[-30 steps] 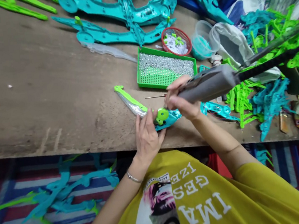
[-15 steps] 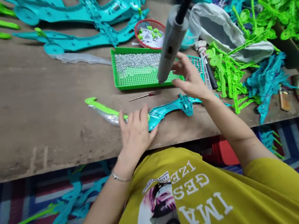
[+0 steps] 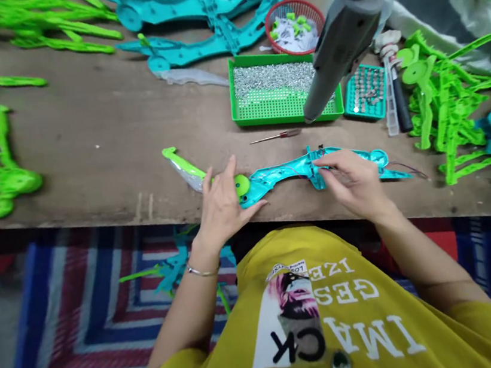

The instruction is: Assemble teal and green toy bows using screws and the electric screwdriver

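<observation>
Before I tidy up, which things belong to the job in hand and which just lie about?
Likely job: turquoise part at right hand, lime-green part under left hand, hanging tool.
Probably lying about: red-handled screwdriver, red basket, teal tray.

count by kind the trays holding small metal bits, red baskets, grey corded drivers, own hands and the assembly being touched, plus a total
Trays: 2 (green tray, teal tray)
Red basket: 1
Grey driver: 1
Hands: 2 (left hand, right hand)
Blue-and-lime assembly: 1
Total: 7
</observation>
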The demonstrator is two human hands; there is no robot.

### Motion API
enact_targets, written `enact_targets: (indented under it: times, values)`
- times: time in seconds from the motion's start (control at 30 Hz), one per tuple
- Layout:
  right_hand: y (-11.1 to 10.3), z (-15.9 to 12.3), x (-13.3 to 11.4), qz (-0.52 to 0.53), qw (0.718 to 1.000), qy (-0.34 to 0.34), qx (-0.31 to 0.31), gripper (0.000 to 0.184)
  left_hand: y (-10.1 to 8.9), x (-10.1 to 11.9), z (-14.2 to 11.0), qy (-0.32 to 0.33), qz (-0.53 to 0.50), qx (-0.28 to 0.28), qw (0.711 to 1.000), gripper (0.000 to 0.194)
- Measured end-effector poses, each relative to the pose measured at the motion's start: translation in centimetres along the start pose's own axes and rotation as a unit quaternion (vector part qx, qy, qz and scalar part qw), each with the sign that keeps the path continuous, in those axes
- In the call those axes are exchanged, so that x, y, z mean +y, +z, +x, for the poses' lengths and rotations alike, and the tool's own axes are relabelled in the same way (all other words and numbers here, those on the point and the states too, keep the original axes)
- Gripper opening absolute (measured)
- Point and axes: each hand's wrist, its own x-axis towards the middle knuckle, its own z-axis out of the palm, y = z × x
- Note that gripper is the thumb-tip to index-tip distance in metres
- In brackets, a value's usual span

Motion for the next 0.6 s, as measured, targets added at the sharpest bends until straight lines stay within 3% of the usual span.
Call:
enact_targets:
  times: [0.1,0.2,0.33,0.6]
  values:
    - [4.9,2.1,-1.4,-0.027,0.994,-0.048,-0.090,0.024,0.1,0.0,-0.3,-0.005,-0.010,0.005,1.000,0.110]
    - [7.5,3.9,-1.7,-0.119,0.974,-0.054,-0.186,0.025,-0.1,0.0,-0.6,-0.006,-0.022,0.006,1.000,0.110]
    - [8.0,4.4,-1.6,-0.193,0.949,-0.066,-0.242,0.030,-0.3,-0.1,-0.8,0.002,-0.037,0.005,0.999,0.108]
    - [7.2,3.9,-1.4,-0.153,0.943,-0.113,-0.274,0.034,-0.2,-0.3,-0.8,-0.007,-0.046,-0.004,0.999,0.106]
